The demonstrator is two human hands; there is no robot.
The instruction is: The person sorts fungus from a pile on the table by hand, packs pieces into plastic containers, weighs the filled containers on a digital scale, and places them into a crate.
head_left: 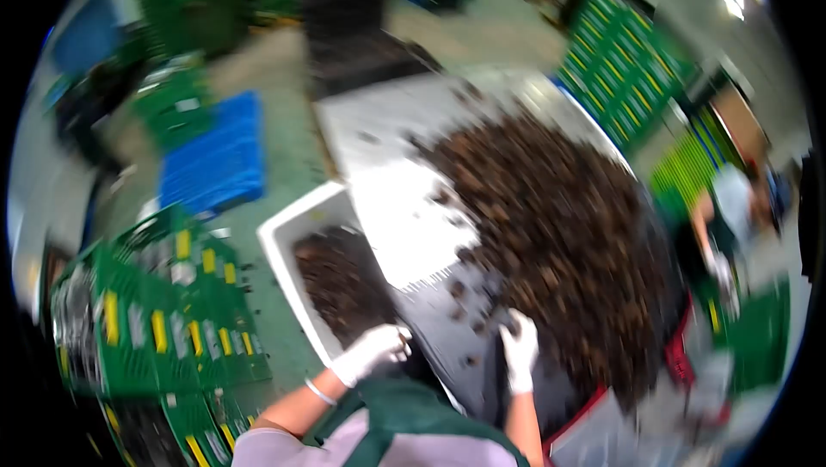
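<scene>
A large heap of small dark brown pieces point(551, 235), too blurred to name, covers the right side of a metal sorting table point(379, 140). Several loose ones lie scattered along the heap's left edge. My right hand point(520, 351), in a white glove, is at the near left edge of the heap, its fingers closed around what looks like one dark piece. My left hand point(374, 353), also gloved, hangs over the near end of a white tub point(297, 304) with its fingers curled. Anything inside them is hidden. Similar brown pieces fill the tub's bottom.
Stacked green crates point(138, 321) with yellow marks stand at the left, near a blue pallet point(215, 153). More green crates point(619, 67) are at the back right. A dark conveyor point(344, 20) meets the table's far end. Another person point(727, 209) works at the right.
</scene>
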